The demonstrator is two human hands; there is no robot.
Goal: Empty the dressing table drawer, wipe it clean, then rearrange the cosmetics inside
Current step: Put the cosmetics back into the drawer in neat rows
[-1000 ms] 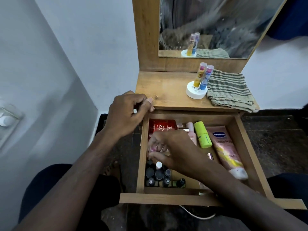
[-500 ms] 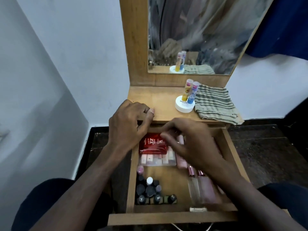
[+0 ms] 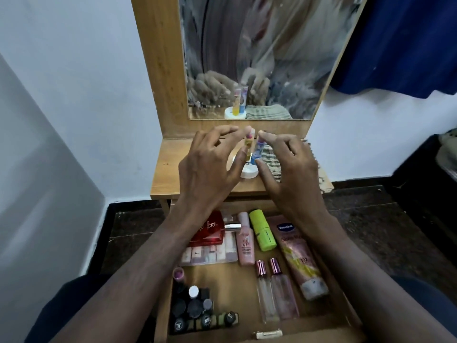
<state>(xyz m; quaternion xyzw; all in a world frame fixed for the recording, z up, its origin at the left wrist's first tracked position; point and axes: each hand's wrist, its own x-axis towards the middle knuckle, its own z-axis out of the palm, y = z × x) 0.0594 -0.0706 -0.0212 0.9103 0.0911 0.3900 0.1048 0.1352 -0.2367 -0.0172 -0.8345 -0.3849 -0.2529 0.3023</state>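
- Two hands over tabletop (image 3: 173, 167), w/ fingers spread.
- Left hand (image 3: 210, 169) grip pinches yellow tube (image 3: 248, 142); right hand (image 3: 289, 174) grip pinches blue tube (image 3: 258, 151).
- Drawer (image 3: 163, 318) pulled out below tabletop's front edge, cosmetics inside, bare strip mid-floor.

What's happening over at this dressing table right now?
A person is reaching both hands to the tabletop. The left hand closes on a yellow tube and the right hand on a blue tube, both upright on a white jar beside a striped cloth. Below, the open drawer already holds neatly laid cosmetics: a red bottle, a green tube, a Vaseline tube and nail polishes.
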